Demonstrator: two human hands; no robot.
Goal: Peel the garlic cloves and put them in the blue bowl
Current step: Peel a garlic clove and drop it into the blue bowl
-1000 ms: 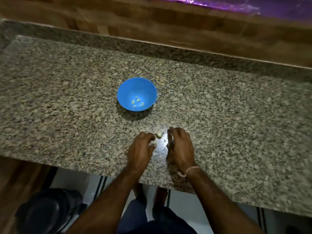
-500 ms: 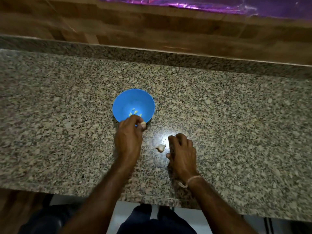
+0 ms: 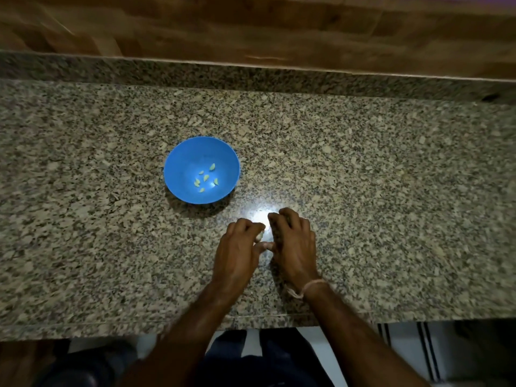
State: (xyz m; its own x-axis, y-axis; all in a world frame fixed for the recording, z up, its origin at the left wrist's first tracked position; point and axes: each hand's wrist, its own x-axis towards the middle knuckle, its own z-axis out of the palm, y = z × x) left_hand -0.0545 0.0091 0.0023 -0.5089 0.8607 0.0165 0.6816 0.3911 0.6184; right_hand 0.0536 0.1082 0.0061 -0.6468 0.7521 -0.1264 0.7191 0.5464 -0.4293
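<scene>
- One small pale garlic clove (image 3: 260,235) shows at the fingertips of the left hand (image 3: 237,248), whose fingers are curled in and pinch it just above the granite counter (image 3: 363,191).
- Most of the clove is covered by those fingers, so I cannot tell how much skin is on it.
- Close beside it, the right hand (image 3: 293,244) has its knuckles up and fingers bent under. Its fingertips are hidden, so I cannot tell whether it holds the clove's other end, a scrap of skin or nothing.
- Handling, as a judgement: the clove should be very light and firm, with a dry papery skin that tears and flakes. Once bare it is likely smooth and a little tacky (easy to squirt out of a hard squeeze).
- Best hold, I would say, is across the fat middle with one hand. The other hand's nail can then lift the skin at the blunt root end, where it tends to sit loosest.
- Relative to the grip, the clove sits at the very tips of the left fingers, on the side facing the right hand and in the narrow gap between the two hands.
- Beyond and to the left of both hands, near but apart from them, the blue bowl (image 3: 181,157) stands upright on the counter. About six peeled cloves (image 3: 205,177) lie loose on its bottom.
- A thin thread (image 3: 312,284) circles the right wrist.
</scene>
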